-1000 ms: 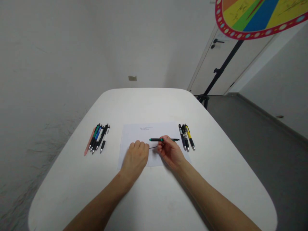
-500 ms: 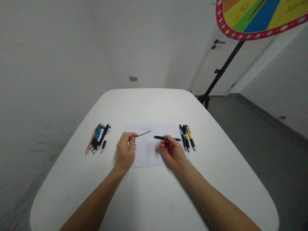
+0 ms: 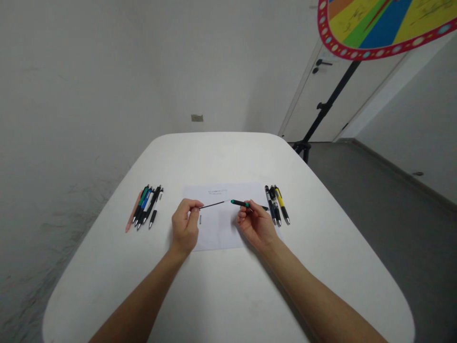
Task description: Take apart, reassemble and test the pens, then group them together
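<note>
Between its thumb and forefinger, my left hand (image 3: 185,225) pinches one end of a thin dark pen refill (image 3: 213,205). The refill's pale far tip points right, close to the open end of a black and green pen barrel (image 3: 240,203). That barrel is gripped in the fingers of my right hand (image 3: 257,224); whether tip and barrel touch I cannot tell. Under both hands lies a white sheet of paper (image 3: 219,233) with a few lines of small writing near its top. A tiny grey piece (image 3: 200,219) rests on the paper beside my left hand.
Several pens (image 3: 144,207) lie side by side at the left of the white table (image 3: 217,157), and more pens (image 3: 276,205) at the right. Beyond the table's right edge stands a colourful wheel (image 3: 374,28) on a black stand (image 3: 332,102), before a door.
My left hand has lowered slightly and tilted the refill flatter, bringing its tip into line with the barrel's end. My right hand has hardly moved.
</note>
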`<state>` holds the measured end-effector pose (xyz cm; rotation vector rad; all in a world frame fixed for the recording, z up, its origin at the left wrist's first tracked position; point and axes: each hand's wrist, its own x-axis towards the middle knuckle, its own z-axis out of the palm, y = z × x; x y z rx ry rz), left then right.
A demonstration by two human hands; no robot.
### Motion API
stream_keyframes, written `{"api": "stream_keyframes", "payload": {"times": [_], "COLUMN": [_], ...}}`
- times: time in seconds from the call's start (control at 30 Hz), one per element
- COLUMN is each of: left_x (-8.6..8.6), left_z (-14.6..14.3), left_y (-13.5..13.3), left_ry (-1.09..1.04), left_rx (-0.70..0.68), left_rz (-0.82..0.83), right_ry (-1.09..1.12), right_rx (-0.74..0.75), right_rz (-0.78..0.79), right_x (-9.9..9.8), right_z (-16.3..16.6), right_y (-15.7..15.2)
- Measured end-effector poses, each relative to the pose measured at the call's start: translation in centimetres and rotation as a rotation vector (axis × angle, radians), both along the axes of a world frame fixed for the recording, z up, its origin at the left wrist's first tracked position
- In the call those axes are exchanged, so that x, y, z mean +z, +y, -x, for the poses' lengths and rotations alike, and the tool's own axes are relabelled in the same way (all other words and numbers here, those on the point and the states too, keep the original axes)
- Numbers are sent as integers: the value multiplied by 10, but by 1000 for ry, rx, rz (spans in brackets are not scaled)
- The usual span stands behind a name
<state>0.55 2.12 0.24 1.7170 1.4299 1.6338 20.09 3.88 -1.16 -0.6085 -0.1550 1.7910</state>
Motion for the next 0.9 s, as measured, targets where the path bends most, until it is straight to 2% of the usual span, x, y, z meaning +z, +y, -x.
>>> {"api": "stream_keyframes", "payload": {"times": [0.17, 0.4, 0.5, 0.6, 0.77, 0.9], "left_x": [-2, 3, 2, -1, -2, 1], "left_z": [1, -2, -7, -13, -15, -8], "left_y": [-1, -2, -3, -5, -8, -6], "left_ry": [86, 212, 210, 216, 201, 216], "left_rx": [-7, 46, 67, 9, -64, -3], "left_rz": [-31, -172, -192, -195, -191, -164], "right_ry": [-11, -81, -154, -198, -104, -3], "right_rx": [-21, -50, -18, 59, 92, 95], "right_rz": [17, 12, -30, -100, -69, -17], "right_x": [0, 3, 7, 10, 8, 4], "right_z": [1, 3, 6, 11, 13, 7], "right_y": [0, -1, -6, -13, -14, -8]}}
